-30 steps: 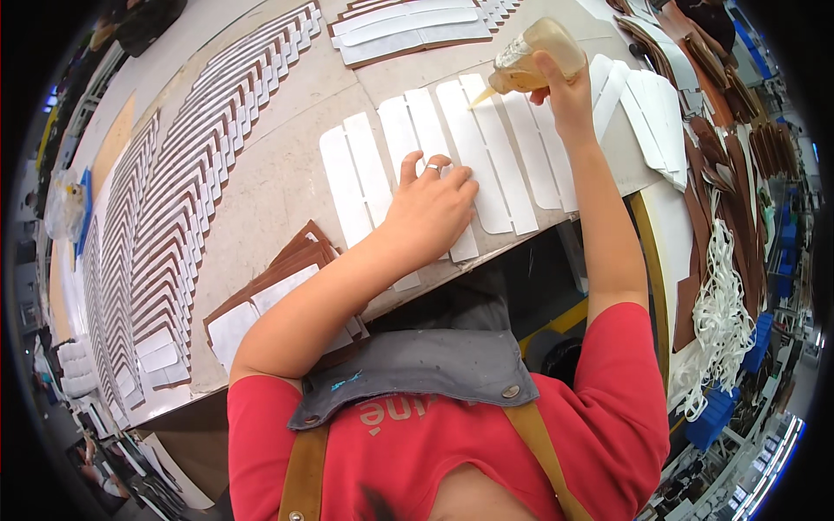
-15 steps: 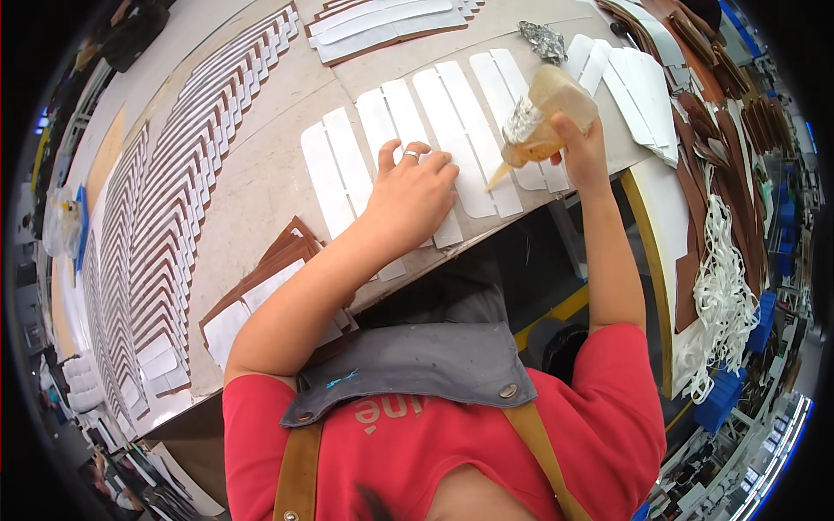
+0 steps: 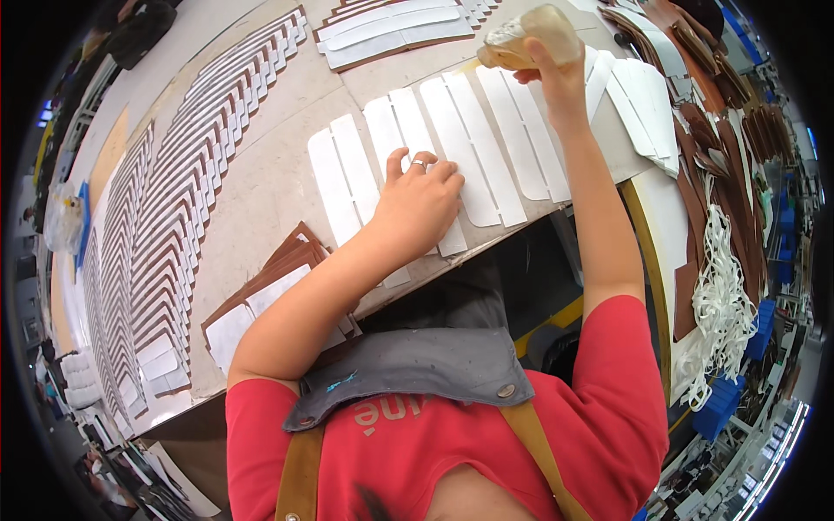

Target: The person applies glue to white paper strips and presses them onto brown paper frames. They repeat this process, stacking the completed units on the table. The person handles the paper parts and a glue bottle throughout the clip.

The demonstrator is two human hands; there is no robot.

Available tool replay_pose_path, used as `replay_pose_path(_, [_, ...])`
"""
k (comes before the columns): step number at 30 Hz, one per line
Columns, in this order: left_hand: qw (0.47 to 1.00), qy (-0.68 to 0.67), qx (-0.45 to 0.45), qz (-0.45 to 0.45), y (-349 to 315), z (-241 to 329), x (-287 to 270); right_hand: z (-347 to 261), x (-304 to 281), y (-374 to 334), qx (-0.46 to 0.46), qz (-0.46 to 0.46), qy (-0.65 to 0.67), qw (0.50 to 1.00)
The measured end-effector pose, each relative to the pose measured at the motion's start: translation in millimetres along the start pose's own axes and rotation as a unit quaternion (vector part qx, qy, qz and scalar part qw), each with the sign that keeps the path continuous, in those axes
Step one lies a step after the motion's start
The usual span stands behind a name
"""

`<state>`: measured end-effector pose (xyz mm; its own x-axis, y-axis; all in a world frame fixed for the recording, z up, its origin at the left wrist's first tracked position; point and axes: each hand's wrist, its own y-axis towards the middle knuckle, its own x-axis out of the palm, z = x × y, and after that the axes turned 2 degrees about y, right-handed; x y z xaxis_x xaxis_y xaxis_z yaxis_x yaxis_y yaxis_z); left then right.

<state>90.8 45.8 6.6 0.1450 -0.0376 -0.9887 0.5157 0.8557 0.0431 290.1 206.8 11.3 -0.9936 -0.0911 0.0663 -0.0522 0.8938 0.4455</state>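
In the head view, the right hand (image 3: 559,80) has its grip around a translucent bottle (image 3: 557,24), above the surface (image 3: 269,178) at far right; it looks light, squeezable, best held round the body. The left hand (image 3: 419,204), grip loose, rests on white strips (image 3: 382,126), likely thin.

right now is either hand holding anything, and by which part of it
The right hand holds a see-through bottle by its body. The left hand rests on white strips, gripping nothing visible.
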Motion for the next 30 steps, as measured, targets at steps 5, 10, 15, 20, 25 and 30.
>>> replay_pose_path(5, [1.000, 0.012, 0.002, 0.009, 0, 0, 2, 26, 10, 19, -0.007, 0.005, -0.031, 0.999])
replay_pose_path(10, [1.000, 0.009, -0.001, 0.006, -1, 0, 2, 19, 3, 11, 0.023, 0.001, -0.051, 0.998])
replay_pose_path(15, [1.000, 0.013, -0.002, 0.005, 1, 0, 0, 4, -15, -13, 0.067, -0.024, -0.032, 0.997])
replay_pose_path(20, [1.000, 0.011, 0.002, 0.002, 3, 0, -2, -24, -29, -48, 0.104, -0.062, -0.027, 0.992])
replay_pose_path(25, [1.000, 0.025, 0.008, -0.004, 6, 2, -6, -59, -38, -80, 0.112, -0.119, -0.027, 0.986])
replay_pose_path(30, [0.999, 0.037, 0.011, -0.026, 17, 7, -13, -77, -39, -102, -0.013, -0.161, -0.041, 0.986])
